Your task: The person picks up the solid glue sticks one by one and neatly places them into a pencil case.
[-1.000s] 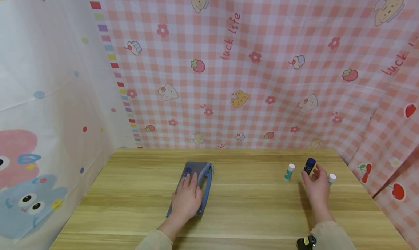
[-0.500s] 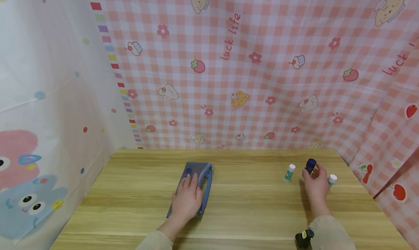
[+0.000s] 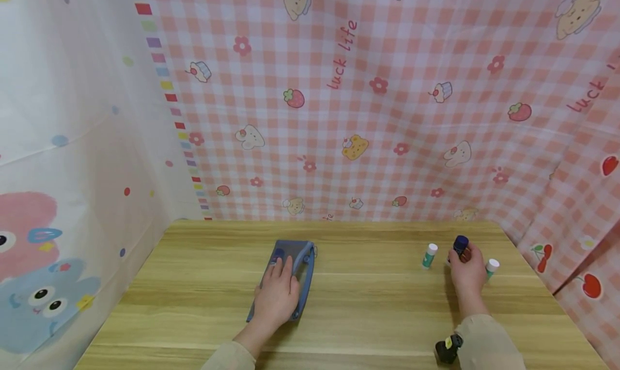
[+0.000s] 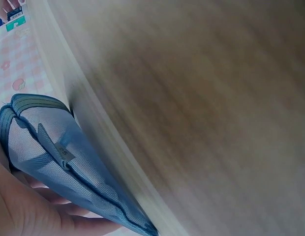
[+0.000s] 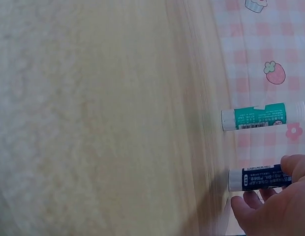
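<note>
My left hand [image 3: 277, 294] rests flat, fingers extended, on a blue mesh zip pouch [image 3: 287, 247] lying on the table. In the left wrist view the pouch [image 4: 88, 162] bulges beside the fingers, its zip edge toward the camera. At the right, my right hand [image 3: 469, 276] grips a dark blue glue stick [image 3: 460, 244], thumb on one side and fingers on the other. The right wrist view shows this glue stick [image 5: 258, 178] upright, its white base close to the tabletop. Green glue sticks with white caps stand on either side, one left [image 3: 429, 256] and one right [image 3: 492, 266], partly behind the hand.
A wooden table [image 3: 368, 305] spans the front. Behind it hangs a pink checked cloth [image 3: 368, 117], and a white printed cloth [image 3: 97, 144] hangs at the left. A small black device [image 3: 448, 349] sits by the right sleeve.
The right hand's thumb and fingers have closed in around the dark blue glue stick. The left hand stays on the pouch.
</note>
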The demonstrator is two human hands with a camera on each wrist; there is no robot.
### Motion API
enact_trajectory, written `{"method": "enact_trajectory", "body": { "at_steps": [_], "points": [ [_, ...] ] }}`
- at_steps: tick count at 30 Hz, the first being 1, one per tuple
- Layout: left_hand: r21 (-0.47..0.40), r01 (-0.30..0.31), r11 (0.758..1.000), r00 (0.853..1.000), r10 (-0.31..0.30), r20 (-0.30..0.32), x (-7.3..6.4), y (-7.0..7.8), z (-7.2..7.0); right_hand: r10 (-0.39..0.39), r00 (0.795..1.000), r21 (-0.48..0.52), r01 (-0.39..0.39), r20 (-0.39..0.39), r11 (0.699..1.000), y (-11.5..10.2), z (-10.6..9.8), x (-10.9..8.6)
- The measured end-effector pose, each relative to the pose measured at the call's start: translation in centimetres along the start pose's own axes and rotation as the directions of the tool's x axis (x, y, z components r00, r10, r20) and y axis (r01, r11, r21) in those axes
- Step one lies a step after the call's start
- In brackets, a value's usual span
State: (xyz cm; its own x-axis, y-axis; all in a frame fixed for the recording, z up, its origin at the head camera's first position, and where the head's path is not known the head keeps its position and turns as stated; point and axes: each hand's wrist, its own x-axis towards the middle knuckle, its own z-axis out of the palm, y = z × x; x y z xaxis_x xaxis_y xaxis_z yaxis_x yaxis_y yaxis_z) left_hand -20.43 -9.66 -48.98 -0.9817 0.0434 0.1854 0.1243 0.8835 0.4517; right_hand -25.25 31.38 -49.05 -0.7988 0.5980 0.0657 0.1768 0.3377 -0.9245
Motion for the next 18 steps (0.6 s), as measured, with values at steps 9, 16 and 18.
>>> {"method": "enact_trajectory", "body": {
  "at_steps": [9, 16, 18],
  "points": [
    [0.004, 0.005, 1.0, 1.0, -0.005, 0.005, -0.01, 0.13, 0.04, 0.013, 1.0, -0.018, -0.013, -0.001, 1.0, 0.0, 0.09, 0.08],
    [0.006, 0.011, 1.0, 1.0, -0.011, 0.016, -0.05, 0.23, -0.09, -0.008, 1.0, -0.014, 0.007, -0.028, 1.0, 0.11, 0.22, -0.2],
    [0.005, 0.012, 1.0, 1.0, -0.012, 0.017, -0.05, 0.26, -0.1, -0.013, 0.999, -0.014, 0.012, -0.031, 1.0, 0.14, 0.19, -0.37]
  ]
}}
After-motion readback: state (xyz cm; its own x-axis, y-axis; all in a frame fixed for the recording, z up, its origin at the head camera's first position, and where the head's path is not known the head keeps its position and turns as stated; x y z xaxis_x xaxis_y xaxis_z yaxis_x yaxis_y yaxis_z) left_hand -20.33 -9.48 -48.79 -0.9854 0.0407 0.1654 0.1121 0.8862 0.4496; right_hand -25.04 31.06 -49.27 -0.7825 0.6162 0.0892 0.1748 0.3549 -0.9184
